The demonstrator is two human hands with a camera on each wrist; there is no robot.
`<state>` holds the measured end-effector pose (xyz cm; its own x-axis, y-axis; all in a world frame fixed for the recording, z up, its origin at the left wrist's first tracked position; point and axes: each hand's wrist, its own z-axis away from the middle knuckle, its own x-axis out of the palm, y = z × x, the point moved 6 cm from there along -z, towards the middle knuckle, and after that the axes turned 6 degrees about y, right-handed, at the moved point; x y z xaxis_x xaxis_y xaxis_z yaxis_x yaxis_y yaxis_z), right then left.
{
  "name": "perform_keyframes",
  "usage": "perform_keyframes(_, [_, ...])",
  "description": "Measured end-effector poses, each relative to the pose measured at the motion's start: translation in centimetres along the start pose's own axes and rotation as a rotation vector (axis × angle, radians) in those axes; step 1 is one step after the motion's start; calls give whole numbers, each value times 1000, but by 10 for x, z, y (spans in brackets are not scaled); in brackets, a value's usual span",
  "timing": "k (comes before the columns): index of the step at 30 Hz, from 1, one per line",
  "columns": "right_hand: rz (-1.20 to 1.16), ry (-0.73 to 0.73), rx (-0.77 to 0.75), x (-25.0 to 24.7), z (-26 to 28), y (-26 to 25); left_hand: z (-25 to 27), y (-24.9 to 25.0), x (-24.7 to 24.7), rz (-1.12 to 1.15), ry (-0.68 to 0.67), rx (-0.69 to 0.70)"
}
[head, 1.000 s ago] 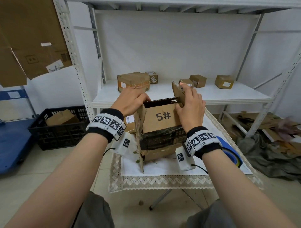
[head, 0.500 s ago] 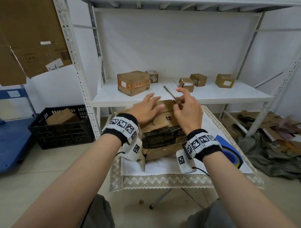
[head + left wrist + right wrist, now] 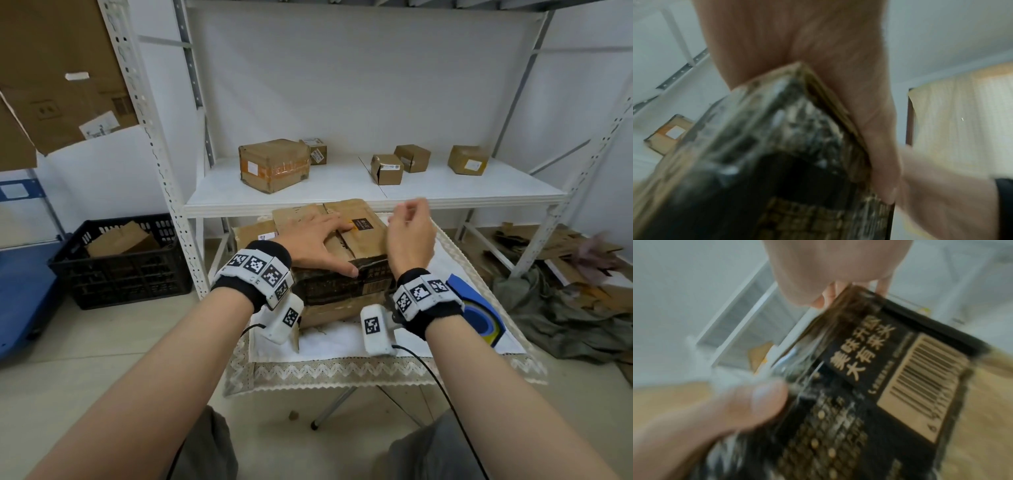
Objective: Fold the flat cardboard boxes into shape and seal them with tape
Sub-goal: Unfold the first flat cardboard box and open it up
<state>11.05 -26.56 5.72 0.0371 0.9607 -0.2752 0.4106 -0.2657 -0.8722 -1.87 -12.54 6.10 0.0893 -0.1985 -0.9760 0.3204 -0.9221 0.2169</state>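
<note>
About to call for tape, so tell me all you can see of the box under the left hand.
The box is worn brown cardboard with a black printed band on its near side, gold characters and a barcode. It sits upright on the white cloth over the small table, below the shelf. Its top flaps are folded down and meet at a middle seam; no fresh tape shows there. The left hand presses flat on the top. The right hand hovers just above it, loosely curled.

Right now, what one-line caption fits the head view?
Left hand presses the folded cardboard box's top flaps flat while the right hand hovers beside it, empty.
</note>
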Motion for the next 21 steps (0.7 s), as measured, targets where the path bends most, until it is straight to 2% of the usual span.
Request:
perform_keyframes(2, [-138, -54, 372, 2, -4, 41, -2, -5, 1, 16, 25, -6])
perform_keyframes(4, [-255, -248, 697, 12, 6, 76, -3, -6, -1, 16, 64, 0])
perform_keyframes(6, [-321, -397, 863, 17, 21, 95, -2, -6, -3, 29, 104, 5])
perform_keyframes(14, [-162, -686, 765, 35, 38, 107, 7, -9, -17, 174, 177, 15])
perform_keyframes(18, [-196, -648, 764, 39, 32, 112, 8, -12, -16, 156, 176, -9])
perform_keyframes(21, [-169, -590, 851, 35, 31, 122, 9, -15, -18, 178, 191, -41])
